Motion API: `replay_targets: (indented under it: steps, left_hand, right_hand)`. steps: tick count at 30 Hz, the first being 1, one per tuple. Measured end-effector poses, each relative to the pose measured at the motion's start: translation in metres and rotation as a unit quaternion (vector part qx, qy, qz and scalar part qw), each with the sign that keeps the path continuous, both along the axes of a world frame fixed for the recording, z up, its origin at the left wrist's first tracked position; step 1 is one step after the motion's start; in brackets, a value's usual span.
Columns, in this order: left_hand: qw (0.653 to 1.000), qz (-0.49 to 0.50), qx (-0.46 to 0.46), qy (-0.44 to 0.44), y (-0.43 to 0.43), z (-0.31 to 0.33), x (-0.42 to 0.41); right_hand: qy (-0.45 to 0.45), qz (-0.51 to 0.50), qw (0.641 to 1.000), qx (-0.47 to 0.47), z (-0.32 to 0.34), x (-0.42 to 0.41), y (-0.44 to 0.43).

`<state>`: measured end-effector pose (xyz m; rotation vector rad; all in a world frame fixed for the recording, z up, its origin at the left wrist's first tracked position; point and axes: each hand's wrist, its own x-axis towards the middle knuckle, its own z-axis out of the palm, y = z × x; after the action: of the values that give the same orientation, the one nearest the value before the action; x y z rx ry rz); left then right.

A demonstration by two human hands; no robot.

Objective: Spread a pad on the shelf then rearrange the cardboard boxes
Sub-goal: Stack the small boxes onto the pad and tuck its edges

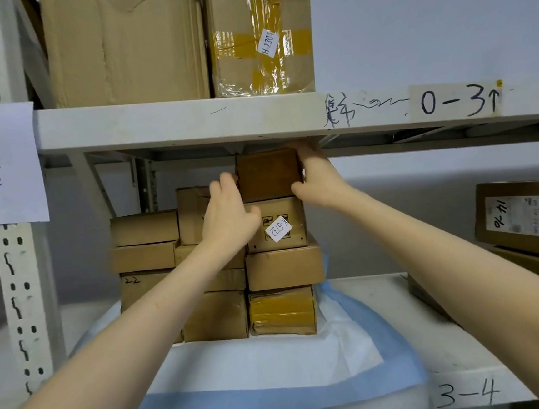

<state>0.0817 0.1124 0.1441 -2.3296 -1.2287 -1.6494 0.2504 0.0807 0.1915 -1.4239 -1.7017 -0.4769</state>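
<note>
A white pad with a blue border [276, 373] lies spread on the lower shelf [434, 320]. Several brown cardboard boxes are stacked on its back part. At the top of the right-hand column sits a small dark brown box [269, 175], just under the upper shelf. My right hand [316, 174] grips its right side, fingers over the top corner. My left hand [230, 214] presses against its left edge, thumb resting on the labelled box [279, 224] below it.
The upper shelf beam [254, 116] hangs close above the top box. Larger boxes [523, 211] stand at the right end of the lower shelf. A perforated upright [18, 291] and a paper sign [0, 162] are at the left. Big cartons [124, 47] fill the upper shelf.
</note>
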Motion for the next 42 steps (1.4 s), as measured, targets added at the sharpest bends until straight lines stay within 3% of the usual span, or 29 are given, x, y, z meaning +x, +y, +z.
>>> replay_targets:
  steps: [4, 7, 12, 16, 21, 27, 32, 39, 42]
  left_hand:
    - [0.999, -0.004, -0.009, 0.039, -0.002, 0.001, 0.002]
    - [0.998, -0.016, -0.012, 0.055, 0.0, -0.002, 0.004]
    - [0.998, 0.006, -0.004, 0.066, 0.0, -0.005, 0.007]
    - [0.996, 0.001, 0.061, 0.059, -0.012, -0.009, 0.015]
    - [0.985, -0.068, 0.131, 0.091, -0.036, -0.023, 0.043]
    - [0.978, -0.135, 0.102, 0.126, -0.052, -0.047, 0.096]
    - [0.971, -0.156, 0.071, 0.165, -0.064, -0.073, 0.146]
    - [0.968, -0.156, 0.004, 0.197, -0.069, -0.097, 0.193]
    - [0.964, -0.149, -0.054, 0.213, -0.068, -0.104, 0.204]
  right_hand:
    - [0.178, -0.002, 0.984, -0.005, -0.01, -0.002, 0.001]
    - [0.19, 0.011, 0.981, -0.04, -0.018, -0.009, 0.002]
    - [0.22, 0.042, 0.974, -0.017, -0.026, -0.001, 0.0]
    - [0.241, 0.049, 0.969, 0.019, -0.036, 0.017, -0.009]
    - [0.18, -0.069, 0.98, 0.037, -0.067, 0.072, -0.023]
    - [0.114, -0.273, 0.951, -0.091, -0.128, 0.151, -0.061]
    - [0.1, -0.43, 0.88, -0.173, -0.159, 0.214, -0.101]
    - [0.195, -0.358, 0.822, -0.398, -0.141, 0.238, -0.114]
    - [0.166, -0.333, 0.801, -0.47, -0.142, 0.24, -0.107]
